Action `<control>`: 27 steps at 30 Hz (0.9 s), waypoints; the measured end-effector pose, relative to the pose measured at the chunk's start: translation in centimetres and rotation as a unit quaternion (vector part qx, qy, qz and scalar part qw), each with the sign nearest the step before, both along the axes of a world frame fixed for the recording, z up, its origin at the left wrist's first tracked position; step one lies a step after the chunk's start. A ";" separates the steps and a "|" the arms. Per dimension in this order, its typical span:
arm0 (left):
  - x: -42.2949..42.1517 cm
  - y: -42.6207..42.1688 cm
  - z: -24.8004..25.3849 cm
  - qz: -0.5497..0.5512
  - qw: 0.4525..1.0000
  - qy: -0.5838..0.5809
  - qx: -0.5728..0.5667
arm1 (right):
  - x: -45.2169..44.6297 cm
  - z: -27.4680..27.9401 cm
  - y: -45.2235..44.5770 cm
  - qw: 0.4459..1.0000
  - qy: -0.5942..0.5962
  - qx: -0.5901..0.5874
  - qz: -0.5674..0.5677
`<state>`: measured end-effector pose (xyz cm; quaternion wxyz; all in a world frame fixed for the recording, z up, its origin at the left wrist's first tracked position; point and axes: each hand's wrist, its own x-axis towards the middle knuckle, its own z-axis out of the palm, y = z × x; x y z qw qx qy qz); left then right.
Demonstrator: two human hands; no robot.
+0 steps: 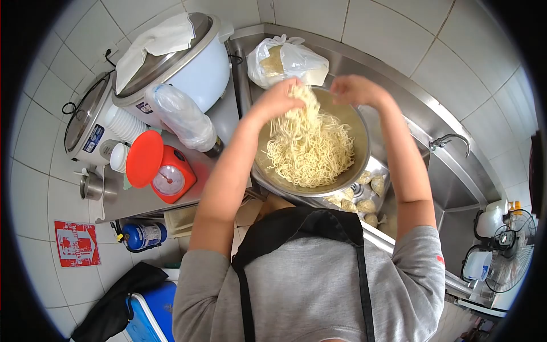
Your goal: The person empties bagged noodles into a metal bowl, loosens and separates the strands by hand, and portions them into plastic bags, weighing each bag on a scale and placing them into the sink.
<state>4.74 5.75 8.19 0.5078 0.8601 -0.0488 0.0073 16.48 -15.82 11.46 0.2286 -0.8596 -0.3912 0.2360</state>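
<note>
Where pale tiled walls point(393, 28) curve around a stainless-steel sink unit point(364, 60), 1 wide metal bowl point(358, 128) sits, full of loose yellow noodles point(310, 145). The left hand point(280, 101) grasps a hanging bunch of them above the bowl; the right hand point(356, 91) is blurred over the far rim, and I cannot tell whether it grips anything. Pale lumps point(367, 205) lie in the sink beside the bowl, and a white plastic bag point(285, 60) is just behind it. To the left stand 2 lidded cookers point(196, 85), stacked cups point(122, 122) and a red dial scale point(174, 176). A red wall sign point(77, 244) bears an arrow and worn letters, probably "EXTINGUISHER", near a blue cylinder point(144, 235). Labels on the cookers and cylinder are too small to read.
</note>
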 end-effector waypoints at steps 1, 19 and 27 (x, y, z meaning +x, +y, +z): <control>0.7 0.1 0.3 0.053 0.995 -0.071 -0.036 | 1.4 -3.4 0.2 0.999 0.018 -0.009 0.035; 0.5 1.0 6.4 -0.004 0.996 -0.064 0.066 | -2.9 8.1 0.3 0.975 -0.008 0.197 -0.098; 0.6 1.9 2.6 -0.054 0.980 0.038 0.190 | -8.1 17.0 0.3 0.903 -0.175 0.383 -0.084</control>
